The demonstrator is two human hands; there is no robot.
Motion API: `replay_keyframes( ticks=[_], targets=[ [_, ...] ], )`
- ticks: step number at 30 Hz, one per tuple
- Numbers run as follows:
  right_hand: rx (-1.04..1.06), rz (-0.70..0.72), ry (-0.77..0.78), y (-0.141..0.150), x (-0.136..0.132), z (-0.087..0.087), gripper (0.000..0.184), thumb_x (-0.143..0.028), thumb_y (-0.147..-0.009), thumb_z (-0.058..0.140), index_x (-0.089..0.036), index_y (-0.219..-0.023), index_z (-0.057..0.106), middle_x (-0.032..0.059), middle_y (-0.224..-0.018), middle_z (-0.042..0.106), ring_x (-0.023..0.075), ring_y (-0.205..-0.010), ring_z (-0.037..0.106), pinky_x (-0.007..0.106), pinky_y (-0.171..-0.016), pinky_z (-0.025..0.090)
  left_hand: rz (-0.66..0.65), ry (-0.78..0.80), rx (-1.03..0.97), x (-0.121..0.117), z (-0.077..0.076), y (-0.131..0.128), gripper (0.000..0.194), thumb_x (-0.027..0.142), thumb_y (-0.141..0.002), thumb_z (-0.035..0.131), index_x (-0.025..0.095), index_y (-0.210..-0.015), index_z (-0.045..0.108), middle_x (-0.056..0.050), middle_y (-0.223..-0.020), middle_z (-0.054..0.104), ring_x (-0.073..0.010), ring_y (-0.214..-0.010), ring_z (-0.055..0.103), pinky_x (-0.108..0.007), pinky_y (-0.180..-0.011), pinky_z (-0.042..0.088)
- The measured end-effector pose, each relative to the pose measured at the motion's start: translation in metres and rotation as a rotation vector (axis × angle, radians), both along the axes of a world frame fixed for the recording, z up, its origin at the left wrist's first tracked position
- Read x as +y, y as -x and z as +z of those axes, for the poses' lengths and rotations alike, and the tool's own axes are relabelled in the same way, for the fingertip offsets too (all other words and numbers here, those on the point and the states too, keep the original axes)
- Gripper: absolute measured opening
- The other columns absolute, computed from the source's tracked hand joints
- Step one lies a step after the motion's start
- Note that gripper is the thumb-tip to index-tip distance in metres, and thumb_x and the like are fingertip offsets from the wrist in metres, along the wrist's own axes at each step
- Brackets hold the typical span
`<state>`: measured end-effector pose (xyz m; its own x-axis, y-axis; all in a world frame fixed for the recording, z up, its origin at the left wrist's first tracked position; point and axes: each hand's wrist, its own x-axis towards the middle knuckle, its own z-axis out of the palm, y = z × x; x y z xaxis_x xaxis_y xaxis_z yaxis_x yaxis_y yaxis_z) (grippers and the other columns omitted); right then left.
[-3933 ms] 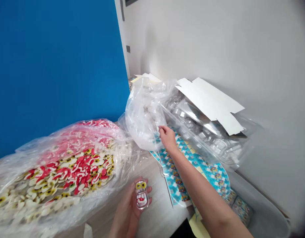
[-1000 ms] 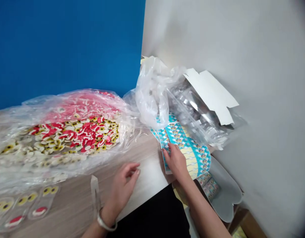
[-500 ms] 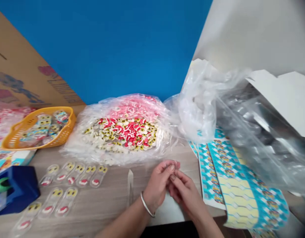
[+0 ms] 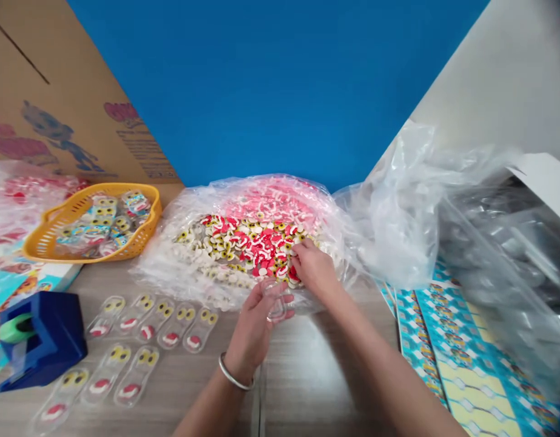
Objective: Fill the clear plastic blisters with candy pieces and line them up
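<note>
My left hand (image 4: 255,328), a bangle at its wrist, holds an empty clear plastic shell (image 4: 276,303) over the wooden table (image 4: 307,376). My right hand (image 4: 312,268) reaches into the open clear bag (image 4: 225,230), its fingers pinched among the yellow eye and red mouth pieces (image 4: 250,240). Whether a piece is between those fingers I cannot make out. Several filled shells with eyes and mouths (image 4: 138,337) lie in two rows on the table to the left.
A yellow basket of packed pieces (image 4: 93,221) stands at the back left before a cardboard box (image 4: 56,103). A blue tape dispenser (image 4: 38,340) sits at the left edge. Blue printed card sheets (image 4: 448,358) and a bag of clear shells (image 4: 502,255) fill the right.
My view has swung left from the card sheets to the bag of pieces. My right hand left the sheets, met the left hand, then went into the bag. The left hand now holds a clear shell.
</note>
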<state>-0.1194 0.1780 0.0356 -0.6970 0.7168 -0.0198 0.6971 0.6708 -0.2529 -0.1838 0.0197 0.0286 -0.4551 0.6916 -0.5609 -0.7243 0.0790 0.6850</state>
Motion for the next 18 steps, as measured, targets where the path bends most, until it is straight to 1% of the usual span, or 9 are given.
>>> replay_keyframes(
  ticks=[2,5,7,9,12,15,18],
  targets=[
    [-0.057,0.007,-0.035,0.006,0.003,-0.004,0.019,-0.021,-0.097,0.048,-0.020,-0.099,0.067,0.0082,-0.107,0.066,0.0179,-0.084,0.065,0.026,-0.070,0.044,-0.002,-0.013,-0.019,0.002,-0.001,0.001,0.034,0.030,-0.075,0.077,0.019,-0.103,0.064,-0.011,-0.119,0.071,-0.0248,-0.093,0.072,-0.035,-0.075,0.058],
    [0.004,0.004,-0.041,0.005,0.007,-0.010,0.019,-0.019,-0.096,0.047,-0.020,-0.097,0.066,0.0070,-0.101,0.067,0.0173,-0.085,0.065,0.025,-0.073,0.044,-0.014,-0.020,-0.027,0.003,-0.003,0.004,0.034,0.030,-0.075,0.076,0.019,-0.105,0.064,-0.012,-0.119,0.071,-0.0253,-0.093,0.072,-0.035,-0.075,0.058],
    [0.052,0.015,-0.043,0.004,0.007,-0.012,0.019,-0.017,-0.095,0.048,-0.020,-0.102,0.065,0.0056,-0.100,0.067,0.0172,-0.086,0.065,0.025,-0.075,0.044,-0.024,-0.024,-0.023,0.003,-0.005,0.005,0.034,0.030,-0.075,0.076,0.018,-0.105,0.065,-0.013,-0.119,0.070,-0.0255,-0.092,0.072,-0.036,-0.075,0.058],
    [0.053,0.027,-0.065,0.006,0.007,-0.013,0.020,-0.021,-0.097,0.048,-0.021,-0.108,0.064,0.0056,-0.102,0.067,0.0177,-0.087,0.065,0.025,-0.074,0.045,-0.023,-0.025,-0.026,0.003,-0.007,0.006,0.033,0.029,-0.074,0.075,0.018,-0.105,0.065,-0.013,-0.119,0.070,-0.0253,-0.090,0.072,-0.036,-0.074,0.058],
    [-0.014,0.021,-0.124,0.016,0.003,-0.014,0.021,-0.028,-0.101,0.046,-0.020,-0.107,0.065,0.0084,-0.107,0.067,0.0195,-0.087,0.066,0.027,-0.072,0.046,-0.014,-0.029,-0.039,0.003,-0.009,0.006,0.034,0.026,-0.074,0.073,0.018,-0.107,0.065,-0.013,-0.118,0.070,-0.0245,-0.088,0.072,-0.036,-0.073,0.058],
    [-0.073,-0.001,-0.174,0.027,0.000,-0.016,0.021,-0.023,-0.100,0.046,-0.017,-0.107,0.064,0.0121,-0.110,0.066,0.0197,-0.083,0.067,0.028,-0.069,0.046,-0.012,-0.033,-0.045,0.002,-0.009,0.006,0.036,0.028,-0.075,0.074,0.018,-0.108,0.064,-0.013,-0.116,0.071,-0.0235,-0.087,0.072,-0.036,-0.072,0.058],
    [-0.029,-0.037,-0.171,0.031,0.002,-0.017,0.020,-0.019,-0.098,0.046,-0.016,-0.105,0.065,0.0132,-0.108,0.067,0.0192,-0.080,0.066,0.028,-0.068,0.046,-0.015,-0.032,-0.046,0.002,-0.009,0.007,0.036,0.028,-0.075,0.074,0.018,-0.108,0.064,-0.013,-0.115,0.071,-0.0230,-0.086,0.072,-0.035,-0.072,0.058]
  ],
)
